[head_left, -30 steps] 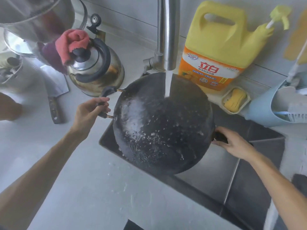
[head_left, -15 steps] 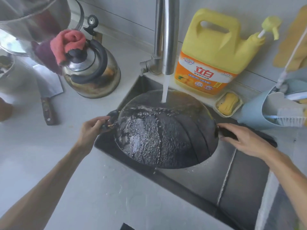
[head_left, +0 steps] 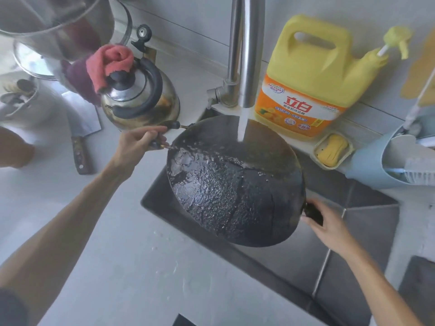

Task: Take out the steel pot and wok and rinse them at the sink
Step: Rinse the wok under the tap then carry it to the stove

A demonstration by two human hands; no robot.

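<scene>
Head view: wok [head_left: 235,191] tilted over sink [head_left: 367,234], between left hand [head_left: 135,147] and right hand [head_left: 328,228], each gripping handle.

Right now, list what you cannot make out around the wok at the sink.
Head view only:
- Wok: its inside is turned away; only the wet underside shows.
- Right hand: covers the wok's near handle, so the grip's shape is hidden.
- Sink floor under the wok: blocked by the wok.
- Steel pot: cut off by the top-left edge.
- Faucet: its top runs out of frame.
- Left hand: hides most of the far handle.
</scene>
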